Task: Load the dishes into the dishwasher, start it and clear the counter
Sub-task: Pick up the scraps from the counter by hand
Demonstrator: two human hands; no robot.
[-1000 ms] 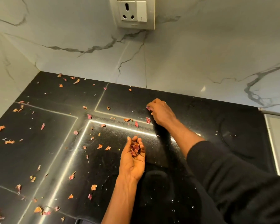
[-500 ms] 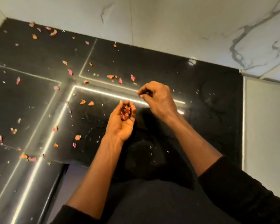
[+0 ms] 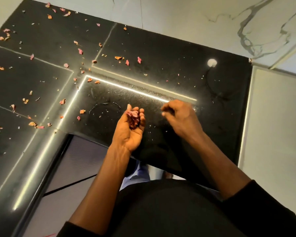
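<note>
Your left hand (image 3: pixel 130 132) still cups the gathered petals (image 3: pixel 134 118) palm-up, fingers curled round them, above the black counter (image 3: pixel 161 53) near its front edge. Since 0.5 s ago your right hand (image 3: pixel 181 117) has drawn off rightward. Its fingers are curled, but blur hides whether they pinch anything. Loose petals (image 3: pixel 118 57) lie scattered left and behind.

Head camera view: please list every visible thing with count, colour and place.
counter: one, black, L-shaped, fills the middle.
loose petals: many, pink and orange, scattered on the counter, mostly left.
gathered petals: one handful, dark pink, in a cupped palm.
wall: one, white with grey veins, behind the counter.
panel: one, white, right of the counter.
left hand: one, cupped palm up, over the counter's front.
right hand: one, fingers curled, blurred, beside the left hand.
sleeves: two, black, bottom of view.
</note>
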